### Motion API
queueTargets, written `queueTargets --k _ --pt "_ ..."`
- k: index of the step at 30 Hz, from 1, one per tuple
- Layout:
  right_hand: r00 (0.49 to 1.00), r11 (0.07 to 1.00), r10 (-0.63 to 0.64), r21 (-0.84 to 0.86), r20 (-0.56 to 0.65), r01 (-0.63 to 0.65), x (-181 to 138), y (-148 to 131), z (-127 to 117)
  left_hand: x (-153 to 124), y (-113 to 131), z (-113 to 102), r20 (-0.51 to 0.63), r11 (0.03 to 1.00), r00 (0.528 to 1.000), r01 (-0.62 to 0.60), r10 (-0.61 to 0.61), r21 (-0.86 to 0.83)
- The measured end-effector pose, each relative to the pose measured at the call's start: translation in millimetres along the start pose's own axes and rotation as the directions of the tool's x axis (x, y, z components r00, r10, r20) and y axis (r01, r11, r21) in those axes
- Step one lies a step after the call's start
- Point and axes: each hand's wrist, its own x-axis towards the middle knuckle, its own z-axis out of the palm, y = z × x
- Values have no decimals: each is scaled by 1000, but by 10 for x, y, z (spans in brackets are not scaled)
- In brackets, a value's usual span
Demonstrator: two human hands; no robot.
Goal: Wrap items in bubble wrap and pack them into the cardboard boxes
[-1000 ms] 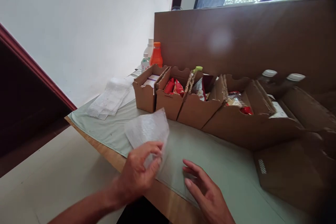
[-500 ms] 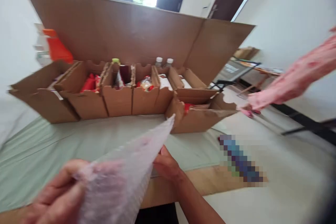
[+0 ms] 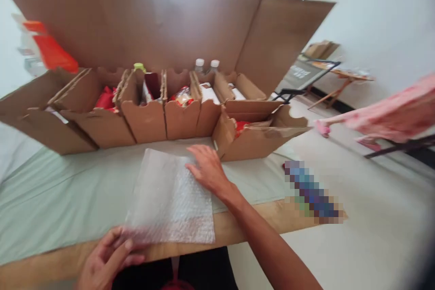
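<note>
A sheet of clear bubble wrap lies flat on the pale green cloth at the table's front edge. My left hand pinches the sheet's near left corner. My right hand rests flat on the sheet's far right part, fingers stretched out. Right behind the right hand stands the rightmost small cardboard box with red packets inside.
A row of several open cardboard boxes holds red packets, snacks and bottles, backed by a tall cardboard panel. An orange bottle stands far left. Another person's pink sleeve reaches in from the right. Floor lies right of the table.
The view swung right along the table. The bubble wrap, held up in the air before, now lies spread flat on the cloth; my right hand moved on top of it.
</note>
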Motion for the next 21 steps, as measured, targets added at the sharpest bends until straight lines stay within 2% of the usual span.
queueTargets --k 4,8,10,12,15,18,21 --pt "995 994 -103 -46 11 104 -294 92 -16 -35 277 22 82 995 996 -30 22 93" --pt "980 939 -197 -282 23 196 -591 368 -176 42 373 -30 186 978 982 -26 -13 205" --pt "968 885 -238 -392 84 252 -705 473 -260 74 363 -38 231 958 973 -84 19 274" --pt "935 829 -290 -433 207 353 -814 528 -327 111 346 -42 250 925 963 -184 102 333" --pt "871 771 -375 -414 319 484 -970 531 -337 220 342 -54 228 843 942 -323 245 429" --pt "859 759 -424 -404 288 510 -1061 469 -196 407 403 -54 202 727 919 -391 338 565" --pt "854 765 -475 -381 212 520 -1071 356 25 560 550 -35 221 523 877 -439 427 730"
